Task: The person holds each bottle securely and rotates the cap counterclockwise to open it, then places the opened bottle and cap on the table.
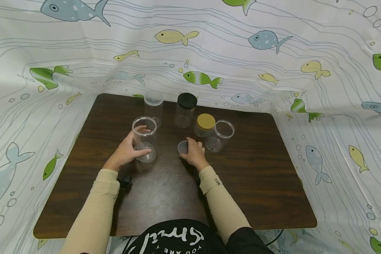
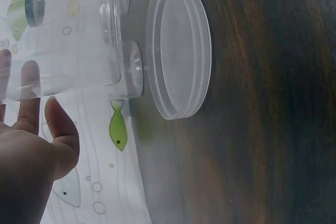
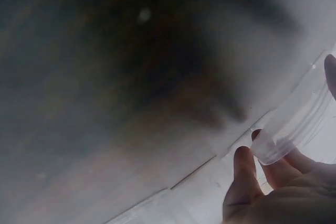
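Observation:
In the head view my left hand [image 1: 127, 150] grips a clear open-topped jar [image 1: 147, 135], thumb at its near side and fingers round the far side. To its right, my right hand [image 1: 195, 154] holds the edge of a translucent round lid [image 1: 182, 147] low over the table. The right wrist view shows that lid [image 3: 294, 124] between the fingertips and thumb. In the left wrist view a lid [image 2: 178, 51] appears close to the tabletop beside the held jar [image 2: 68, 30].
Behind the hands stand a tall jar with a translucent lid [image 1: 153, 98], a black-lidded jar [image 1: 186, 101] and a short yellow-lidded jar [image 1: 205, 122]. Another clear open jar [image 1: 223, 129] stands right of these. A fish-patterned sheet [image 1: 177, 56] surrounds the brown table [image 1: 257, 190].

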`<state>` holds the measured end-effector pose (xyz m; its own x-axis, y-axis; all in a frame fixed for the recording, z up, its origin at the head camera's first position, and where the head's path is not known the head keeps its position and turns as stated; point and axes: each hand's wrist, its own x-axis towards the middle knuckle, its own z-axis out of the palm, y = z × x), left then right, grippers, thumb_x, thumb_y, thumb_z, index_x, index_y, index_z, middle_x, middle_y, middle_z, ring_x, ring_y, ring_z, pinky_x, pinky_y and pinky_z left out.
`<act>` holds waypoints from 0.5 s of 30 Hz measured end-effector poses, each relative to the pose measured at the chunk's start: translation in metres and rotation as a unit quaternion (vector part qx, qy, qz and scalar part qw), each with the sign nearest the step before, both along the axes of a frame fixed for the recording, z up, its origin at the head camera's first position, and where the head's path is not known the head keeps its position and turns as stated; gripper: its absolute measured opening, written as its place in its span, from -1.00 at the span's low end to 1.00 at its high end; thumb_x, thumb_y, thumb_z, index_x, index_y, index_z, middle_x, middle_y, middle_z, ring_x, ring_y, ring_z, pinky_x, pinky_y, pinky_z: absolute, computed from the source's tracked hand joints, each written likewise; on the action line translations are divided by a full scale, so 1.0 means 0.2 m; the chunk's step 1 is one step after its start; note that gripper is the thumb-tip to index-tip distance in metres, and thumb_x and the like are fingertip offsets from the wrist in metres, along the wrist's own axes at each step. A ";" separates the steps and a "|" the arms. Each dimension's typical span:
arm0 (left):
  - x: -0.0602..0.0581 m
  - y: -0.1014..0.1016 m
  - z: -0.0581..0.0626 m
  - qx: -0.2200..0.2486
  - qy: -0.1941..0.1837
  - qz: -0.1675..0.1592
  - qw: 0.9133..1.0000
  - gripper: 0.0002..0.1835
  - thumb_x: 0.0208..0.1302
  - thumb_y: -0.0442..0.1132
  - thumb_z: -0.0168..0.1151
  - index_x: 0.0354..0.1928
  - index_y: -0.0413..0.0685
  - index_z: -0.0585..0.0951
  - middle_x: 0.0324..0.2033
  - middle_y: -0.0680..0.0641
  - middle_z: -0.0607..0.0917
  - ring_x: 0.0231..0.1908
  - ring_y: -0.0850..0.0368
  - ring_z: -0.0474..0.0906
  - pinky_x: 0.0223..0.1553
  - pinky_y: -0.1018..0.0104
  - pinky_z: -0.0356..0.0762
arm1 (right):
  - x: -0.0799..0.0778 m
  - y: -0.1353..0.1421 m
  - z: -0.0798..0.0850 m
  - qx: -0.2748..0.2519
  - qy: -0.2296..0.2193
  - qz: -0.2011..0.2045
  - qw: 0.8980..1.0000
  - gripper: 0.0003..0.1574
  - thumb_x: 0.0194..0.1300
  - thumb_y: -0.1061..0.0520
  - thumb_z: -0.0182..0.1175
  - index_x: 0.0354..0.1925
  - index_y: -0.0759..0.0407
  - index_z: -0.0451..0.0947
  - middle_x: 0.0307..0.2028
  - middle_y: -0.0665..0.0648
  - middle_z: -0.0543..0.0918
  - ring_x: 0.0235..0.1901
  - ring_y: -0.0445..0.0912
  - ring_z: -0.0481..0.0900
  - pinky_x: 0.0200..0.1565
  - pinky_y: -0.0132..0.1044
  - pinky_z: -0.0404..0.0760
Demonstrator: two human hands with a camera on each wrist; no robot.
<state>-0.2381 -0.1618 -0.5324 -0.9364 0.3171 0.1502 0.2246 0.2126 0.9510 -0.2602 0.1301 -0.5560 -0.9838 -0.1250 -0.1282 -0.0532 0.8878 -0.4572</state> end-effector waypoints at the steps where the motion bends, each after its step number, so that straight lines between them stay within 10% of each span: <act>1: 0.00 0.00 0.00 -0.004 0.000 0.003 1.000 0.01 0.13 -0.30 0.56 0.54 0.05 0.15 0.41 -0.09 0.37 0.31 -0.10 0.36 0.19 -0.16 0.35 | 0.00 0.00 -0.01 0.002 -0.006 0.001 1.000 0.07 0.21 -0.02 0.51 0.52 0.15 0.20 0.42 0.18 0.39 0.24 0.18 0.30 0.12 0.03 0.29; 15: -0.01 -0.05 0.02 -0.033 -0.012 0.052 0.998 0.04 0.14 -0.19 0.56 0.57 0.10 0.13 0.39 -0.25 0.39 0.33 -0.23 0.30 0.19 -0.25 0.26 | -0.01 0.00 -0.05 0.040 -0.007 0.023 0.999 0.13 0.19 -0.06 0.51 0.54 0.15 0.16 0.45 0.20 0.34 0.33 0.20 0.28 0.23 0.10 0.33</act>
